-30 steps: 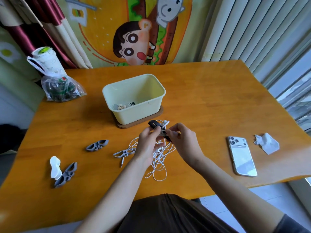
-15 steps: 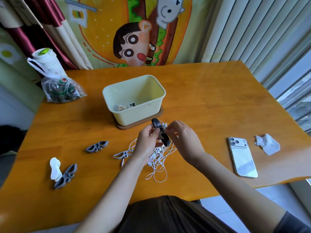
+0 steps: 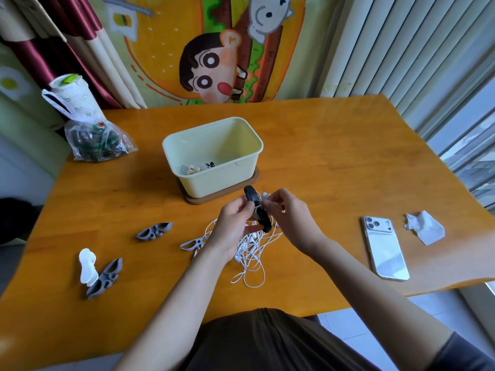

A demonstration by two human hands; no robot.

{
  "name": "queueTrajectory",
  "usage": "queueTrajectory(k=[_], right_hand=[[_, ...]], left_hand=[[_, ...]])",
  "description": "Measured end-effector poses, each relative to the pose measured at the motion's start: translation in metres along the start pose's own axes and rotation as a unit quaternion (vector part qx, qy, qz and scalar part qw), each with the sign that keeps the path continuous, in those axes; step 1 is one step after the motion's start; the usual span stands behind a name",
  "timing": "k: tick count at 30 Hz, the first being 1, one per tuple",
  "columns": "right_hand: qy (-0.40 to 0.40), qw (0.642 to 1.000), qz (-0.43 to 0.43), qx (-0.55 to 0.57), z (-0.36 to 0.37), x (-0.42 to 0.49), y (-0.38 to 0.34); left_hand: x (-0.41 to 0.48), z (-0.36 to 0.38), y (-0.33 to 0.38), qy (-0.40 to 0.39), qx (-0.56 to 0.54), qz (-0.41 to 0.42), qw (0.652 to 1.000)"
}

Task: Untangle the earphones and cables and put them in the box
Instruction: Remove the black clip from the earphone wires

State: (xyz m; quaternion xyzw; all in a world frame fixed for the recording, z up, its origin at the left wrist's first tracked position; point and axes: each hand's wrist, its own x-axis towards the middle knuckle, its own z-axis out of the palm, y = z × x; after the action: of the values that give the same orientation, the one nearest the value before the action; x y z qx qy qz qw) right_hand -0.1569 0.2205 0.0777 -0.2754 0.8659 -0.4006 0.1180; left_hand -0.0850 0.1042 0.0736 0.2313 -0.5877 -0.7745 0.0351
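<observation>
Left grip [image 3: 235,226] pinching clip [image 3: 251,194], right grip [image 3: 292,219] pinching cable [image 3: 251,254] beside it, presumably to unwind; slack trailing below both, box [image 3: 222,183] just beyond.

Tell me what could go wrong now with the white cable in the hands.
The left hand holds the black holder and the right hand pinches the white earphone cable, which hangs below in tangled loops; a hard pull may tighten knots. Some loops lie close to the light grey holder on the table, so lifting may drag it.
</observation>
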Motion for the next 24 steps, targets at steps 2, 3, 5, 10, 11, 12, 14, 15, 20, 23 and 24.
queueTrajectory(k=[2, 3, 5, 10, 11, 12, 14, 15, 20, 23, 24], right_hand=[[0.004, 1.0, 0.005, 0.01, -0.001, -0.0001, -0.0003], [0.007, 1.0, 0.006, 0.014, -0.0018, -0.0003, 0.0], [0.012, 1.0, 0.004, 0.025, -0.0028, 0.0002, 0.001], [0.017, 0.999, 0.003, 0.032, -0.0004, -0.0002, 0.0034], [0.019, 0.999, 0.003, 0.035, 0.0004, -0.0005, 0.0035], [0.022, 0.999, 0.005, 0.045, 0.0012, -0.0007, 0.0033], [0.03, 0.996, 0.011, 0.083, 0.0008, -0.0011, 0.0019], [0.032, 0.995, 0.013, 0.098, 0.0004, -0.0012, 0.001], [0.051, 0.992, 0.016, 0.112, 0.0015, -0.0003, 0.001], [0.059, 0.992, 0.011, 0.11, 0.0017, -0.0001, 0.0016], [0.061, 0.992, 0.008, 0.106, 0.0014, 0.0003, 0.0017]], left_hand=[[-0.0006, -0.0003, 0.0005, -0.006, -0.014, 0.004, 1.0], [-0.0009, 0.0002, 0.0007, -0.011, -0.026, 0.004, 1.0], [-0.0015, 0.0019, 0.0008, -0.022, -0.044, 0.006, 0.999], [-0.0028, 0.0051, -0.0001, 0.003, -0.078, 0.004, 0.997], [-0.0032, 0.0055, 0.0003, 0.009, -0.089, 0.0, 0.996], [-0.0036, 0.0054, 0.0007, 0.013, -0.099, -0.003, 0.995], [-0.0035, 0.0056, 0.0028, 0.018, -0.118, -0.007, 0.993], [-0.0035, 0.0054, 0.0036, 0.021, -0.125, -0.009, 0.992], [-0.0018, 0.0052, 0.0046, 0.029, -0.124, -0.011, 0.992], [0.0009, 0.0047, 0.002, 0.062, -0.143, -0.021, 0.987], [0.0013, 0.0046, 0.0014, 0.077, -0.155, -0.025, 0.985]])
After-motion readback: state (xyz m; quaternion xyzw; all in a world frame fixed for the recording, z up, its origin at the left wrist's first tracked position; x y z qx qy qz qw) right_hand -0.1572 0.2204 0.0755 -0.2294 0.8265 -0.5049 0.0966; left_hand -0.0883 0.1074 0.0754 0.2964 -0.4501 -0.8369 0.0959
